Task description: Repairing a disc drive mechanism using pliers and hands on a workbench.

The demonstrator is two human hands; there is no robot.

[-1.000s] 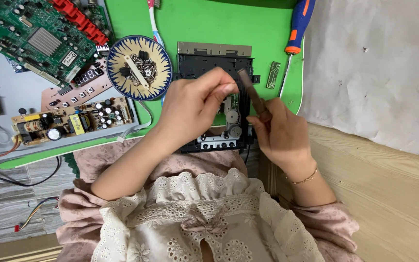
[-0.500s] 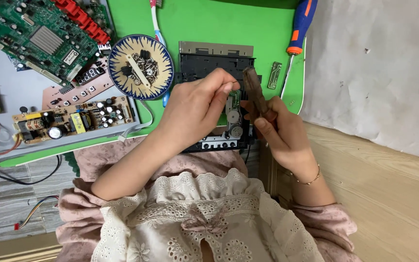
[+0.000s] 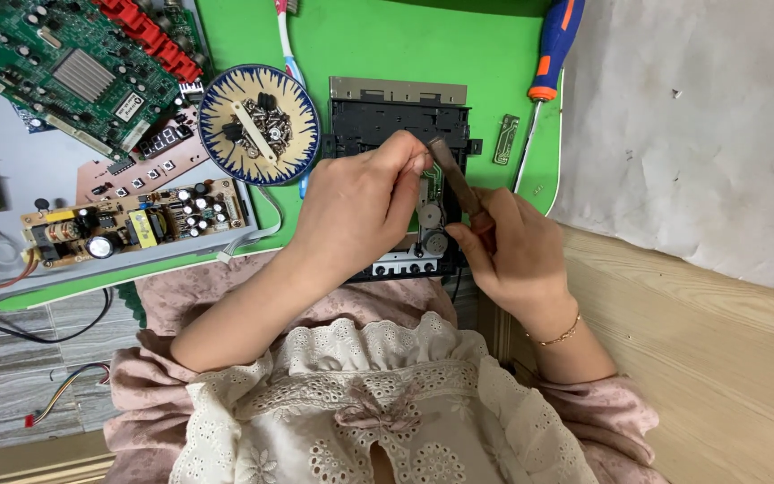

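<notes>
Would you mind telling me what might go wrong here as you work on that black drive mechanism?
The dark tool in the right hand could slip onto the left hand fingers beside its tip. An elbow might knock the screw-filled dish, scattering screws.

You're looking at two: a small white rectangular label [image 3: 126,107] sitting on the green circuit board [image 3: 47,63], and a small dark digit display [image 3: 165,139] lying just below-right of that board.
</notes>
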